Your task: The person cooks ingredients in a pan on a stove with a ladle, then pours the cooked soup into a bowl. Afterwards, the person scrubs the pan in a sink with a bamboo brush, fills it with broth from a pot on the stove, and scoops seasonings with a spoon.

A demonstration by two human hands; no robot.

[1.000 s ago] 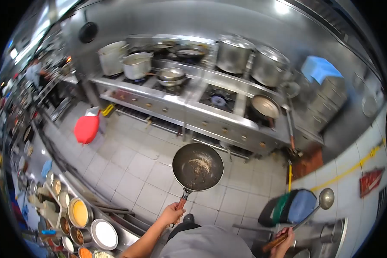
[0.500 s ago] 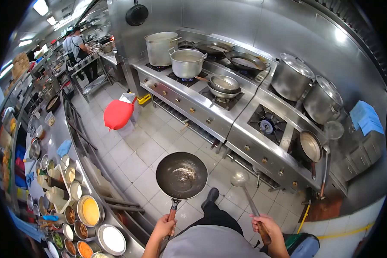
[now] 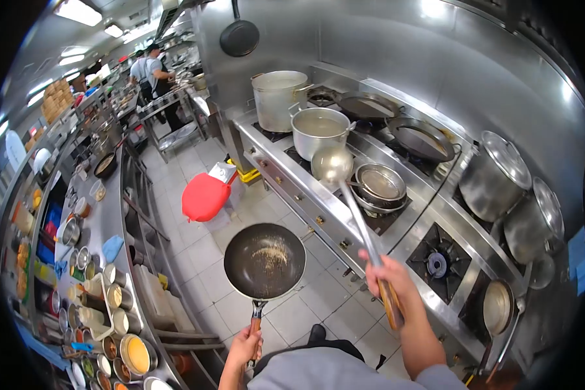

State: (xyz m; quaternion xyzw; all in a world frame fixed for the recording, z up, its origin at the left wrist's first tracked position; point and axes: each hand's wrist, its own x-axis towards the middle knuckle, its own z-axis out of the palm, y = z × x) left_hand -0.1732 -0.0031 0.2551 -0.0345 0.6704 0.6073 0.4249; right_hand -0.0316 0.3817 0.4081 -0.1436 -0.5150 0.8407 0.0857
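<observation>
My left hand (image 3: pixel 244 346) is closed around the wooden handle of a dark wok (image 3: pixel 265 263), which hangs over the floor in front of me. A scatter of pale powder or grains lies on the wok's inner surface. My right hand (image 3: pixel 391 279) grips the wooden handle of a long metal ladle (image 3: pixel 332 166). The ladle's bowl appears just in front of a two-handled aluminum pot (image 3: pixel 318 127) on the stove; whether they touch I cannot tell.
The stove (image 3: pixel 344 224) also bears a tall stockpot (image 3: pixel 279 104), stacked strainers (image 3: pixel 380 181), dark woks (image 3: pixel 422 138) and lidded pots (image 3: pixel 500 166). A red-covered bin (image 3: pixel 206 196) stands on the tiles. Ingredient containers (image 3: pixel 138 353) crowd the left counter. Two people (image 3: pixel 153 75) work at the back.
My right hand has lifted the ladle up and forward toward the stove's pots. The view has turned right-to-left, shifting the stove rightward. The wok stays in my left hand.
</observation>
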